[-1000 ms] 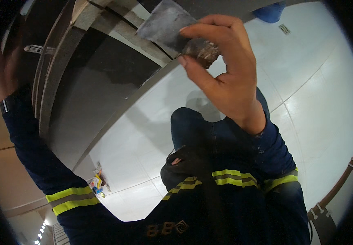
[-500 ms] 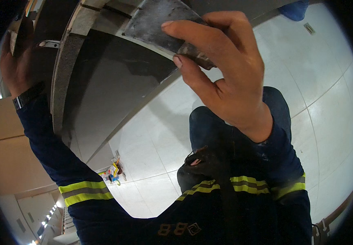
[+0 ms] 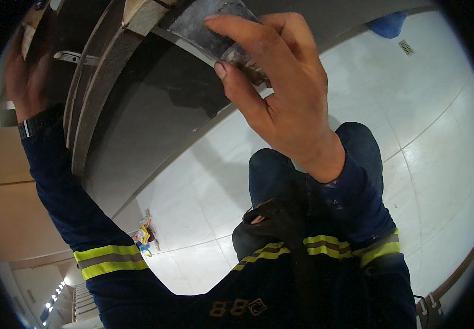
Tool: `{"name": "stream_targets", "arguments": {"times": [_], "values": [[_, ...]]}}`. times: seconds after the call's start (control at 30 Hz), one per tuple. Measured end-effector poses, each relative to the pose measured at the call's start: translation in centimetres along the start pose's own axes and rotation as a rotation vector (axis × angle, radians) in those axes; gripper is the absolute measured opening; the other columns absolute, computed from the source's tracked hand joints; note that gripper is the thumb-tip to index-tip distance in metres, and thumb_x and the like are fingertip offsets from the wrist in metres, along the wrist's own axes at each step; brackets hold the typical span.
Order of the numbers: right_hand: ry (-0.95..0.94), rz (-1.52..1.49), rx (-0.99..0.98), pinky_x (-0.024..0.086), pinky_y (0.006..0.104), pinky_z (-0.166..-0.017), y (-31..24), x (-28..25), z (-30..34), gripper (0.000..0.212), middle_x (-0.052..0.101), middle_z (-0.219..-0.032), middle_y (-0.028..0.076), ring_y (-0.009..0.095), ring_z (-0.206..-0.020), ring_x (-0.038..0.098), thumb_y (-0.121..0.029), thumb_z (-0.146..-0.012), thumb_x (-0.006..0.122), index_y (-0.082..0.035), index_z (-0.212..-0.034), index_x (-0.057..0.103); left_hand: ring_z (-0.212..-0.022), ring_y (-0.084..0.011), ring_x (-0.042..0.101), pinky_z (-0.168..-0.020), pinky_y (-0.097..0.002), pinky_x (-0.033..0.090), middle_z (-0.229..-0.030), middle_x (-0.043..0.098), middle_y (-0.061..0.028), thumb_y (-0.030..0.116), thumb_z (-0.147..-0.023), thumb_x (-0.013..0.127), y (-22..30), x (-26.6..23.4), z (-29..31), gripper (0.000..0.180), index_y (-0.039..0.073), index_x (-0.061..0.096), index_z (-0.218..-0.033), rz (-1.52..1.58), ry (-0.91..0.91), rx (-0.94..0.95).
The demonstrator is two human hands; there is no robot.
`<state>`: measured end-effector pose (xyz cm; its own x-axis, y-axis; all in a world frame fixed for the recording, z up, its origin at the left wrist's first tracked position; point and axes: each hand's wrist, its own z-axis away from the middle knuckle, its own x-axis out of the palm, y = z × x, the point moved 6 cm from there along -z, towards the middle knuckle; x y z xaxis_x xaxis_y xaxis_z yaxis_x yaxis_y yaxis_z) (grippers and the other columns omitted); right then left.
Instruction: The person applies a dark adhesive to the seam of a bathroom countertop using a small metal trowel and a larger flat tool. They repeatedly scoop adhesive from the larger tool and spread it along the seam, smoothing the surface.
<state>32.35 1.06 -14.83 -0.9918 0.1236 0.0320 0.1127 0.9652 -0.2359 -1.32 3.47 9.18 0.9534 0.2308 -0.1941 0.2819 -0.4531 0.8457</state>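
Note:
My right hand is closed round a wide-bladed scraper. Its flat grey metal blade is smudged, and the short brownish handle end shows between my thumb and fingers. The blade lies over the edge of a dark grey curved panel, near a pale wooden strip; I cannot tell whether it touches. At the far left my left hand is raised beside a dark recess, next to a tan edge piece. Its fingers are dim and partly hidden, so their grip does not show.
A metal drawer runner crosses the dark recess. Small coloured items lie on the white tiled floor, beyond the panel's lower end. A blue bag-like thing and a small floor grate are at the upper right. Tan cabinet fronts stand left.
My right hand has moved left and slightly up in the picture with the scraper. The panel edge appears further right, as the view shifts a little. My left hand stays by the recess.

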Motion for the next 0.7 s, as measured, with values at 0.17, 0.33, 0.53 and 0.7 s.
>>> {"name": "stream_targets", "arguments": {"times": [0.17, 0.33, 0.53, 0.7], "values": [[0.009, -0.142, 0.219, 0.05, 0.0275, -0.065, 0.4, 0.5, 0.3, 0.041, 0.056, -0.102, 0.008, 0.016, -0.084, 0.058, -0.005, -0.087, 0.077, -0.014, -0.126, 0.07, -0.124, -0.0251, 0.065, -0.104, -0.0387, 0.053, -0.133, 0.067, -0.0136, 0.02, -0.095, 0.076, 0.7, 1.2, 0.4, 0.048, 0.008, 0.061, -0.139, -0.264, -0.029, 0.11], [-0.007, -0.085, 0.193, 0.052, 0.0271, -0.066, 0.7, 0.5, 0.1, 0.04, 0.056, -0.103, 0.009, 0.016, -0.083, 0.059, -0.004, -0.088, 0.075, -0.013, -0.127, 0.07, -0.124, -0.0249, 0.065, -0.103, -0.038, 0.053, -0.132, 0.068, -0.0132, 0.018, -0.096, 0.074, 0.9, 2.1, 0.5, 0.044, 0.007, 0.062, -0.137, -0.505, -0.028, 0.179], [-0.072, -0.011, 0.377, 0.053, 0.0281, -0.063, 0.4, 0.7, 1.0, 0.041, 0.056, -0.103, 0.009, 0.016, -0.081, 0.061, -0.003, -0.088, 0.076, -0.015, -0.128, 0.07, -0.123, -0.0246, 0.065, -0.102, -0.0373, 0.053, -0.13, 0.069, -0.0127, 0.016, -0.098, 0.072, 2.0, 2.9, 0.8, 0.04, 0.007, 0.063, -0.136, -1.252, -0.064, 0.42], [-0.177, 0.012, 0.47, 0.053, 0.0282, -0.062, -0.7, -0.8, 2.3, 0.042, 0.057, -0.102, 0.009, 0.018, -0.081, 0.062, -0.004, -0.087, 0.075, -0.012, -0.128, 0.069, -0.122, -0.0244, 0.066, -0.102, -0.0375, 0.053, -0.13, 0.069, -0.0121, 0.017, -0.101, 0.067, 1.9, 2.9, 1.2, 0.036, 0.005, 0.063, -0.135, -1.35, -0.066, 0.455]]}}
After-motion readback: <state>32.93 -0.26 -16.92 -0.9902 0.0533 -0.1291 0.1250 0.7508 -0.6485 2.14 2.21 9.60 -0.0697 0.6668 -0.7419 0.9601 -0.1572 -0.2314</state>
